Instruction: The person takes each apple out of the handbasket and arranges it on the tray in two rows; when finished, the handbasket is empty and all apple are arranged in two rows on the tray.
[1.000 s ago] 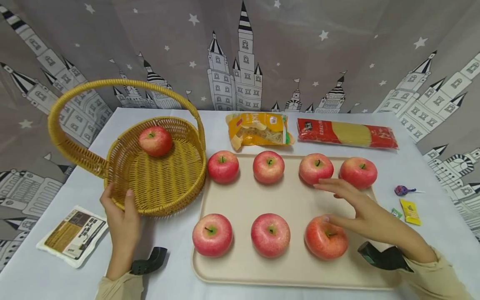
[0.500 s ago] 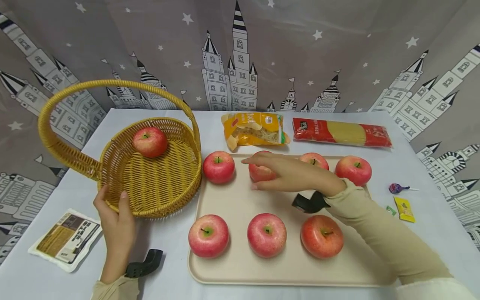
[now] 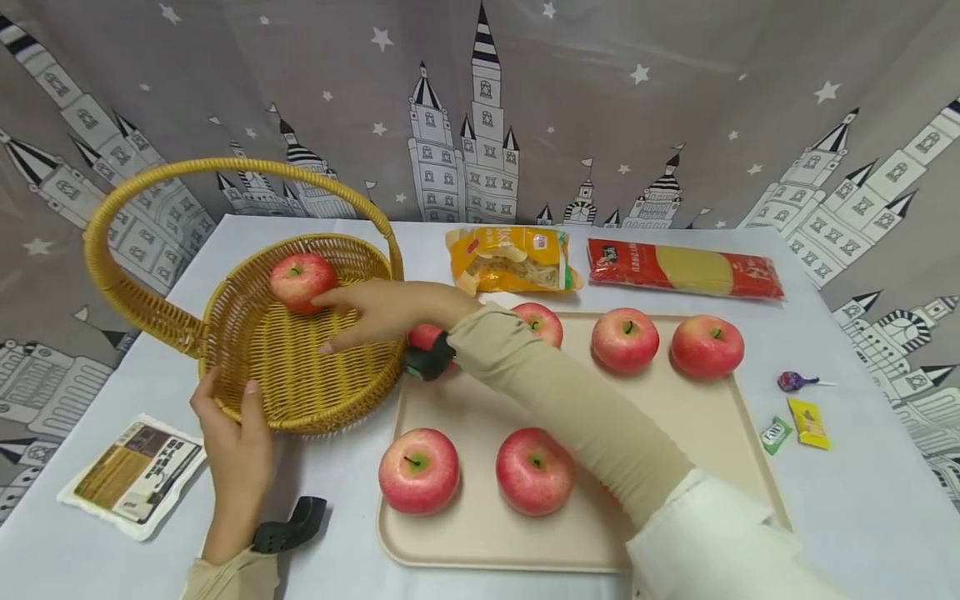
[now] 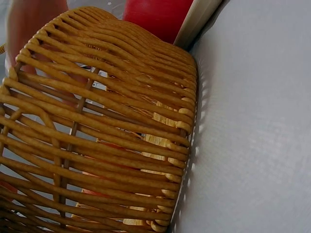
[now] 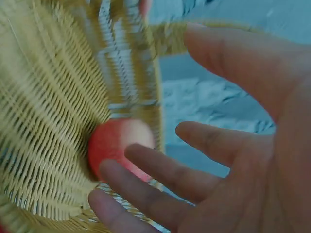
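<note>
Now my right hand (image 3: pixel 375 310), fingers spread & empty, hovers over the basket (image 3: pixel 300 367) beside its apple (image 3: pixel 302 280); left hand (image 3: pixel 236 442) grips the near rim, on desk (image 3: pixel 345 500).

Red apples (image 3: pixel 626 340) on a beige tray (image 3: pixel 697 433), golden-yellow wicker basket (image 3: pixel 300 367), grey castle-and-star printed backdrop (image 3: pixel 600 108).

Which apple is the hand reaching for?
Look at the yellow wicker basket left of the beige tray. The right hand reaches over it toward the apple by its far rim. It is the only apple in the basket, not on the tray.
</note>
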The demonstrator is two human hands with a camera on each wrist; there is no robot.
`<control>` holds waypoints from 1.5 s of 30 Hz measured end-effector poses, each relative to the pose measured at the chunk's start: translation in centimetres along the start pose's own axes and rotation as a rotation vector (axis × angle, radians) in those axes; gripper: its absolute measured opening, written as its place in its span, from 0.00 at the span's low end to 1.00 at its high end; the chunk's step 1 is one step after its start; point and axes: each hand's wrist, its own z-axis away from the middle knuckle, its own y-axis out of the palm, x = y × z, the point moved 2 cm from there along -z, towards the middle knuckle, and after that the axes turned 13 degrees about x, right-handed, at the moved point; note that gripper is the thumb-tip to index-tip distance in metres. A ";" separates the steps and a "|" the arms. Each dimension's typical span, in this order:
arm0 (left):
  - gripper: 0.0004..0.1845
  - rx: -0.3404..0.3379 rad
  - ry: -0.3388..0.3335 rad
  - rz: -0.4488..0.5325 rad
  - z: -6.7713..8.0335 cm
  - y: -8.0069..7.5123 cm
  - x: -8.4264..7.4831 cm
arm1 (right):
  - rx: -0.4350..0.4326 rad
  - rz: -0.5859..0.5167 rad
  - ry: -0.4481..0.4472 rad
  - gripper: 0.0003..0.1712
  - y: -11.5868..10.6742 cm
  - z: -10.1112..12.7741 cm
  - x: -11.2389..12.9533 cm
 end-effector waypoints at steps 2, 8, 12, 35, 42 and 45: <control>0.27 -0.002 0.000 -0.001 0.0 -0.1 -0.1 | 0.004 -0.029 0.046 0.41 -0.7 -1.9 -0.2; 0.27 0.014 0.001 0.008 -0.3 0.2 -0.2 | -0.098 -0.385 -0.007 0.38 -1.1 -6.4 -2.2; 0.27 0.007 -0.019 -0.006 -0.2 0.1 -0.2 | -0.286 -0.563 0.033 0.37 -0.1 -8.4 -3.3; 0.28 -0.019 -0.006 0.024 -0.1 0.1 -0.1 | -0.057 -0.495 -0.055 0.54 1.8 -10.5 -1.4; 0.28 -0.025 -0.018 0.032 0.1 0.0 -0.2 | 0.206 -0.254 -0.194 0.56 2.8 -10.2 0.5; 0.27 -0.038 -0.014 0.018 0.2 -0.2 -0.1 | 0.288 -0.139 -0.221 0.55 3.1 -10.0 1.6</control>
